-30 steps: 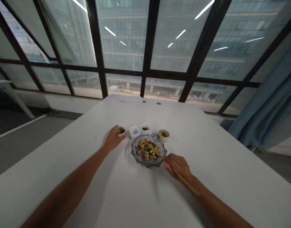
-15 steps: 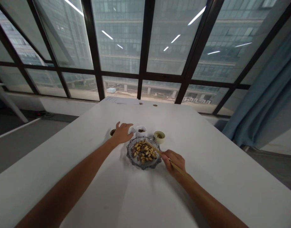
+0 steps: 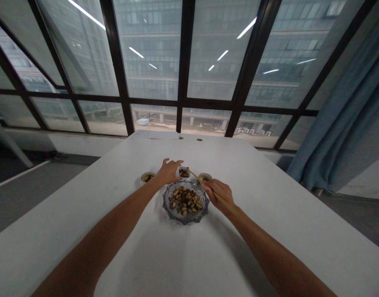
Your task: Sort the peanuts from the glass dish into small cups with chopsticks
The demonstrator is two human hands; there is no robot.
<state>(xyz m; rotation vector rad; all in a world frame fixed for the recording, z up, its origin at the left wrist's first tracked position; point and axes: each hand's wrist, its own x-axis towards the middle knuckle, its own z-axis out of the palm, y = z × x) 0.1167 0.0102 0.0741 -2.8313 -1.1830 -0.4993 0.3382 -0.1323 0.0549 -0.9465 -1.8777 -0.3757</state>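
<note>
My left hand (image 3: 170, 171) curves its thumb and fingers round the left side of a small white bowl (image 3: 183, 177), which holds dark seeds. In my right hand (image 3: 219, 193) is a pair of chopsticks (image 3: 195, 175). Their tips reach the white bowl's rim, with a small dark piece at the tips. Just in front of the white bowl stands a scalloped glass dish (image 3: 185, 220) with a mix of pale and dark seeds or nuts (image 3: 185, 201). A small yellowish cup (image 3: 205, 177) is behind my right hand, partly covered by it.
Another small yellowish cup (image 3: 148, 177) stands left of my left hand, with dark contents. All of this rests on a white table (image 3: 164, 255). Papers (image 3: 158, 135) lie at its far edge, before the windows. A blue curtain (image 3: 335, 123) hangs at the right.
My left hand has moved right to the white bowl, uncovering the left cup. The chopsticks' tips have left the glass dish and moved up to the white bowl.
</note>
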